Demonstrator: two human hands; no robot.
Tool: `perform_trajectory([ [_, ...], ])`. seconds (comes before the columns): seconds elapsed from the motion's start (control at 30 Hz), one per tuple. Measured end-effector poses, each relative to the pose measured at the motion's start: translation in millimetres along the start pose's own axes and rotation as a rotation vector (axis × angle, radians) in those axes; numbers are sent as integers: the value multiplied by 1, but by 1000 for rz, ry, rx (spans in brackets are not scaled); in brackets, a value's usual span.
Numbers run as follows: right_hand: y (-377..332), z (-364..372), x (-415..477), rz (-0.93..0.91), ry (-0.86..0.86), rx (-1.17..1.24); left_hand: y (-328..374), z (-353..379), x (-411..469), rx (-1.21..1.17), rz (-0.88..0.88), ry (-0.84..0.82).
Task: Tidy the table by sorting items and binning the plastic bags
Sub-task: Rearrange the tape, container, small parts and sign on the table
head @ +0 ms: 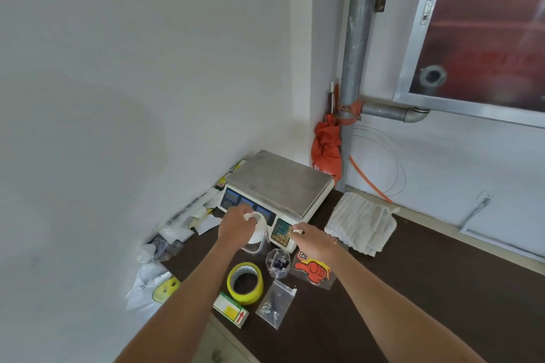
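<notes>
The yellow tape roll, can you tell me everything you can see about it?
The yellow tape roll is a thick ring of bright yellow, shiny tape with a round hole in the middle that shows the dark table underneath. It lies flat near the table's front edge. A small green and white box sits right against its near side. Neither hand touches it.

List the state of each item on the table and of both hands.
Left hand: gripping white tape roll.
Right hand: pinching a small white piece.
Yellow tape roll: lying flat.
Screw bag: flat, sealed.
Towel: folded.
Scale: platform bare.
</notes>
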State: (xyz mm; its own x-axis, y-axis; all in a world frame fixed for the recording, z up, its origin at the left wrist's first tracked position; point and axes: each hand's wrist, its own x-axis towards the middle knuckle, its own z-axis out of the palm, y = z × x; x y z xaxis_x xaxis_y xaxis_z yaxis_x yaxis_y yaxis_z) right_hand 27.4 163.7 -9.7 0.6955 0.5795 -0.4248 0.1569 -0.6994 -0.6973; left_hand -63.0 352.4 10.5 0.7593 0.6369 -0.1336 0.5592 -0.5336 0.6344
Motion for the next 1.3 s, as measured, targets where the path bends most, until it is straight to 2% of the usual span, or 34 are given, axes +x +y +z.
perform_trajectory([
  [0.13, -21, 20, 17, -19, -22, -50, -31, -9, 19, -32, -44, -4],
  [0.37, -46, 66, 40, 27, -18, 79, -66, -7, 45, -15, -69, -114],
  [0.7, -49, 91, 62, 156, 56, 112, -92, 15, 65, -241, -136, -331],
  [1.0, -47, 92, 65, 158, 92, 200, -93, 15, 67, -358, -178, -308],
  [1.3, -62, 71, 50, 79, 140, 336, -56, 12, 46, -368, -108, -56],
])
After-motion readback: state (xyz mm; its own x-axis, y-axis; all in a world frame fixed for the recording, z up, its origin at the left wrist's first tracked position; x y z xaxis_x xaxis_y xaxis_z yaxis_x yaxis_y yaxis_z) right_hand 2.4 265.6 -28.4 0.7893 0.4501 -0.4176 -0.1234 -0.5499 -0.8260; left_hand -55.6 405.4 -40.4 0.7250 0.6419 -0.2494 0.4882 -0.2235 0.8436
